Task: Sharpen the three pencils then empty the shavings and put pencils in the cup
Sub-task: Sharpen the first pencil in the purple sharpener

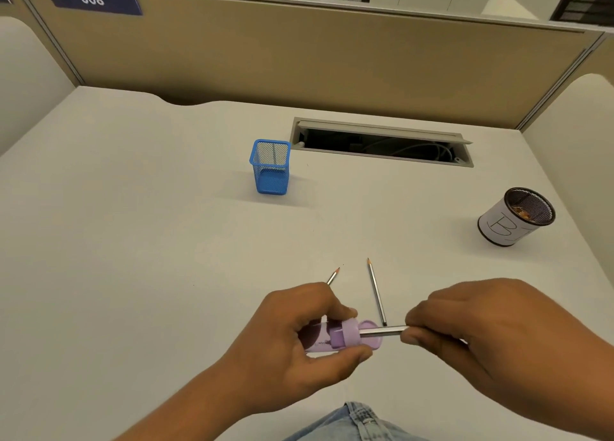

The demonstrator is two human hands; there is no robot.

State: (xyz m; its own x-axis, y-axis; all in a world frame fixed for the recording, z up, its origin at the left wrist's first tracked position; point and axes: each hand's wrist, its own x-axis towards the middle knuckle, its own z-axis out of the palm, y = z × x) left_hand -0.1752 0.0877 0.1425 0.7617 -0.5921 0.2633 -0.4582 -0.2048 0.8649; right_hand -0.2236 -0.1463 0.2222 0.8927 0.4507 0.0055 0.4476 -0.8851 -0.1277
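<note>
My left hand (pixel 292 337) grips a purple sharpener with a clear shavings barrel (pixel 335 337), held sideways above the desk's near edge. My right hand (pixel 471 334) pinches a silver pencil (pixel 382 332) whose tip is pushed into the sharpener's opening. Two more pencils lie on the desk just beyond my hands: one (pixel 376 291) fully visible with its point facing away, the other (pixel 333 276) mostly hidden behind my left hand. A blue mesh cup (pixel 270 166) stands upright at the middle of the desk.
A round black mesh cup wrapped in white paper (pixel 513 218) stands at the right, with shavings inside. An open cable slot (pixel 382 145) is cut into the desk behind the blue cup. Tan partition walls (pixel 299 52) enclose the white desk (pixel 133 224).
</note>
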